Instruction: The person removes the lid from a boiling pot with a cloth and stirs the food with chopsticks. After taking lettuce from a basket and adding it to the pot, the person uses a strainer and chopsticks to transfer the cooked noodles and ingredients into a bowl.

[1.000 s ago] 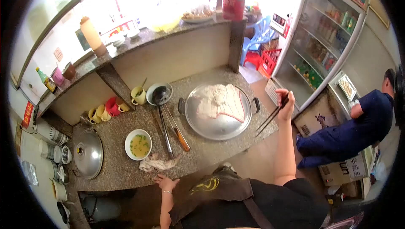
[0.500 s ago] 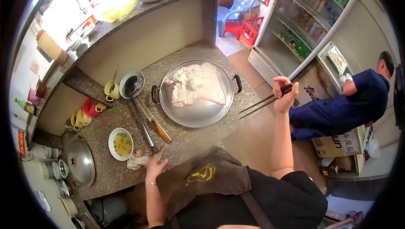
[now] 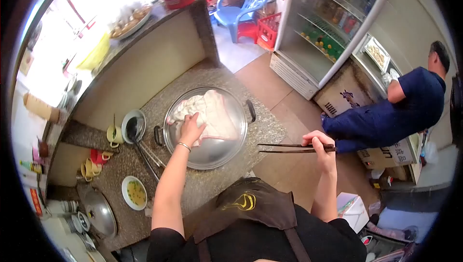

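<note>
My left hand (image 3: 193, 129) is on a bunched white cloth (image 3: 219, 119), its fingers curled into the folds. The cloth lies on the shiny metal top of a wide round pan (image 3: 212, 158) with two black side handles. To the right, above the floor, my right hand (image 3: 322, 146) grips a pair of long dark chopsticks (image 3: 284, 148); their tips point left toward the counter. Left of the pan, a ladle (image 3: 132, 129) rests in a metal bowl (image 3: 140, 116), its handle slanting toward me.
A white bowl of soup with green bits (image 3: 134, 193) and a metal lid (image 3: 100, 211) are on the left of the counter (image 3: 193, 182). Yellow cups (image 3: 90, 169) stand by the wall. A person in dark blue (image 3: 390, 112) works at the right, near a glass-door fridge (image 3: 333, 25).
My left hand has moved from beside the ladle handle up onto the white cloth. My right hand has lowered, and the chopsticks now lie nearly level. The view has shifted.
</note>
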